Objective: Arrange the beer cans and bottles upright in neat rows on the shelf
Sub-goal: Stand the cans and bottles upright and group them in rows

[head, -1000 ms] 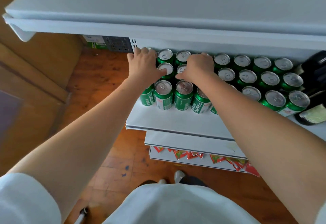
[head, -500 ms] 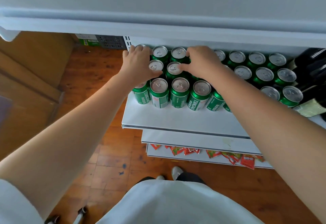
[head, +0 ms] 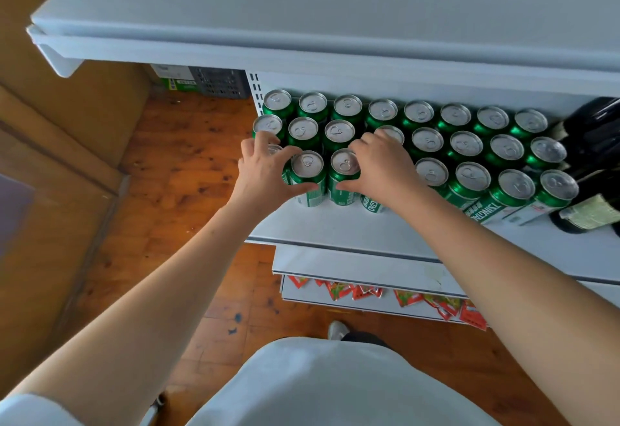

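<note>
Green beer cans [head: 466,144] with silver tops stand upright in three rows on the white shelf [head: 335,226]. My left hand [head: 265,174] curls over the front row's leftmost can, mostly hidden, with its thumb across the front of the second can [head: 307,165]. My right hand [head: 380,165] covers the fourth front can [head: 371,205]; its fingers reach a middle-row can top and its thumb presses the front of the third can [head: 345,164]. Dark glass bottles [head: 595,144] stand at the shelf's right end.
A deep white shelf [head: 302,23] overhangs the cans from above. Below, a lower shelf [head: 352,266] juts out over red snack packets [head: 355,291]. A grey crate [head: 219,83] and boxes sit on the wooden floor to the left.
Both hands have pulled back from the back and middle rows to the front row. They now wrap the front left cans. The rows look straighter.
</note>
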